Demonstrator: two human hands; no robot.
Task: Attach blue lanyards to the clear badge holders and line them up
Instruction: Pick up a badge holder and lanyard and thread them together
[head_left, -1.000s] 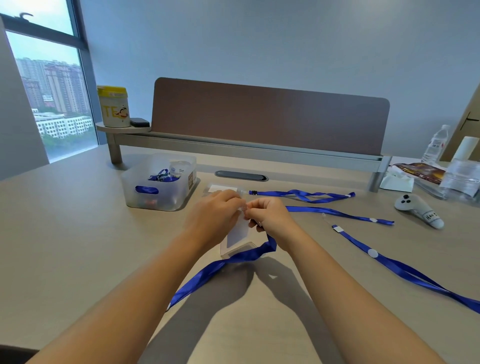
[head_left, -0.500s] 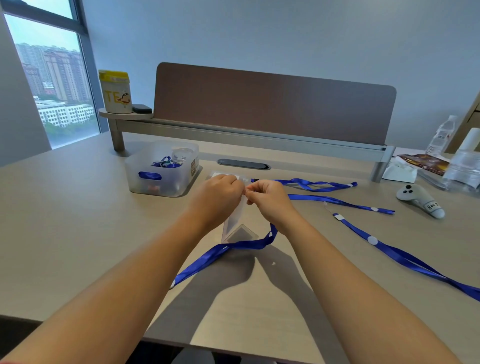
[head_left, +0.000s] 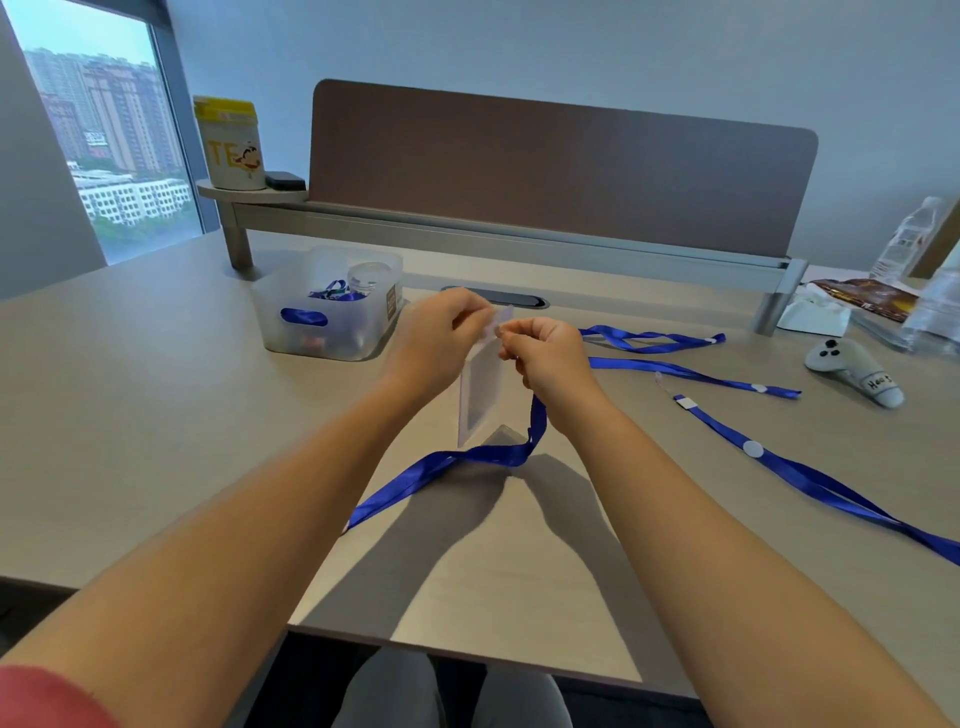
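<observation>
We see a clear plastic bin (head_left: 332, 317) with blue straps inside standing left of our hands on the tabletop (head_left: 130, 415), and behind it a brown divider panel (head_left: 561, 171) with a yellow-lidded tub (head_left: 228, 143) on its end shelf. To the right lie three loose blue lanyards (head_left: 691, 371), a grey controller (head_left: 852, 369), water bottles (head_left: 906, 239) and a snack packet (head_left: 857, 299). Our left hand (head_left: 441, 338) pinches the top edge of the clear badge holder (head_left: 480, 395), which hangs upright above the tabletop; our right hand (head_left: 545, 353) pinches the end of the blue lanyard (head_left: 467, 457) right at that top edge, and its strap trails down across the tabletop towards us. Compared with half a second ago, both hands and the holder sit higher, its lower edge lifted off the tabletop.
</observation>
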